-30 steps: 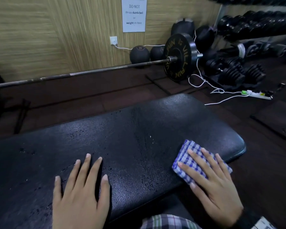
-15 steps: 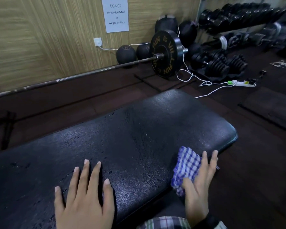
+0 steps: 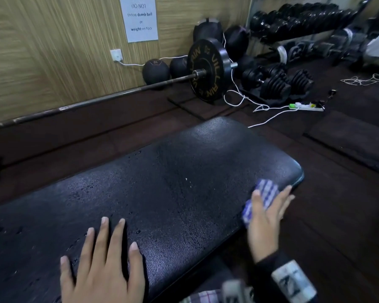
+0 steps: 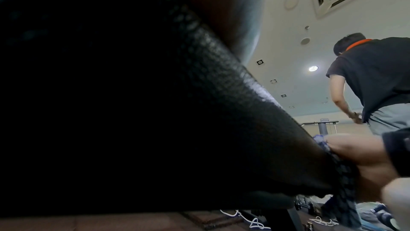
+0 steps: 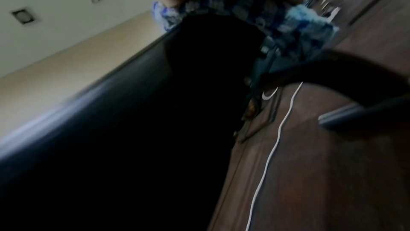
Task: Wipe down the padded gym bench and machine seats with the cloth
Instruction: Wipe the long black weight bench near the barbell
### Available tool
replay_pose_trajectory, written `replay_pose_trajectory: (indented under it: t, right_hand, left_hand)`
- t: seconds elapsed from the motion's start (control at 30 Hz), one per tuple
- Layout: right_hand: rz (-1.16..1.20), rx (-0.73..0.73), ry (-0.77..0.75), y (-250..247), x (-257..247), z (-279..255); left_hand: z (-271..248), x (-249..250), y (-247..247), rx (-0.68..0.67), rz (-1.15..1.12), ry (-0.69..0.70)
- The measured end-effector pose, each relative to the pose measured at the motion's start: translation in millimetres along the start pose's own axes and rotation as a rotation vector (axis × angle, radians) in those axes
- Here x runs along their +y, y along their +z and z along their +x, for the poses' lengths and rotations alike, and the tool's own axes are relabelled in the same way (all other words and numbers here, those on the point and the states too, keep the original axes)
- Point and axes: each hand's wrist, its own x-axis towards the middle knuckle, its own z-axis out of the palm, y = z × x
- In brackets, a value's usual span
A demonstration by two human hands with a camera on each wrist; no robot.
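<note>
Down at the near right edge of the padded bench [image 3: 162,193], the right hand [image 3: 266,219] presses the blue checked cloth [image 3: 264,197] against the side of the pad with straight fingers, just short of the rounded end corner. The left hand [image 3: 101,265] lies flat on the bench top, fingers spread and holding nothing, close to the near edge. Dark floor [image 3: 337,215] lies open beyond the bench end; a white cable [image 3: 269,118] and barbell [image 3: 208,71] sit well apart.

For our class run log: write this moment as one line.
phase: wiping bench side edge | right hand: pressing cloth | left hand: flat on pad
</note>
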Motion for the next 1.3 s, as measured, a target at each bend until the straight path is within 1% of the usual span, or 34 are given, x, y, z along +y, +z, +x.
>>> replay_pose_trajectory:
  t: [0.1,0.17,0.23,0.37,0.43,0.5,0.67,0.77,0.83,0.9,0.97,1.03,1.1,1.17,1.23,1.3]
  right_hand:
    - [-0.045,0.06,0.057,-19,-7,53]
    - [-0.05,0.084,0.064,-21,-8,59]
    - [-0.05,0.077,0.04,-16,-5,44]
    - [-0.044,0.0,-0.048,0,7,-7]
    - [-0.037,-0.028,-0.04,1,8,-9]
    - [-0.058,-0.01,-0.035,-2,6,10]
    - [-0.187,0.083,0.005,-25,-3,95]
    - [-0.214,0.107,-0.004,-34,-4,116]
    - [-0.2,0.113,-0.002,-32,-2,106]
    - [-0.173,0.107,-0.044,-25,4,83]
    - [-0.139,0.078,-0.097,-19,12,59]
    - [-0.118,0.045,-0.117,-18,18,50]
    - [-0.151,0.031,-0.133,-21,16,66]
    - [-0.211,0.042,-0.135,-30,12,98]
    - [-0.236,0.026,-0.103,-41,6,132]
    - [-0.226,0.005,-0.043,-52,2,153]
  left_hand:
    - [0,0,0,0.002,0.005,0.005]
    - [-1,0,0,0.0,0.004,0.004]
    - [0,0,0,-0.001,0.002,0.004]
    - [0,0,1,-0.008,-0.002,0.0]
    - [1,-1,2,-0.012,-0.001,-0.004]
    - [3,-1,2,-0.01,-0.003,-0.007]
    - [4,-1,4,0.0,-0.002,-0.004]
    - [2,0,6,0.014,-0.014,-0.006]
    - [1,1,7,0.028,-0.034,-0.004]
    - [1,2,8,0.036,-0.054,-0.007]
    - [2,2,9,0.035,-0.058,-0.009]
    - [2,0,10,0.033,-0.058,-0.002]
    - [3,-1,11,0.031,-0.056,0.012]
    - [4,-4,12,0.029,-0.054,0.017]
    - [4,-6,13,0.024,-0.052,0.019]
    - [3,-5,14,0.027,-0.063,0.022]
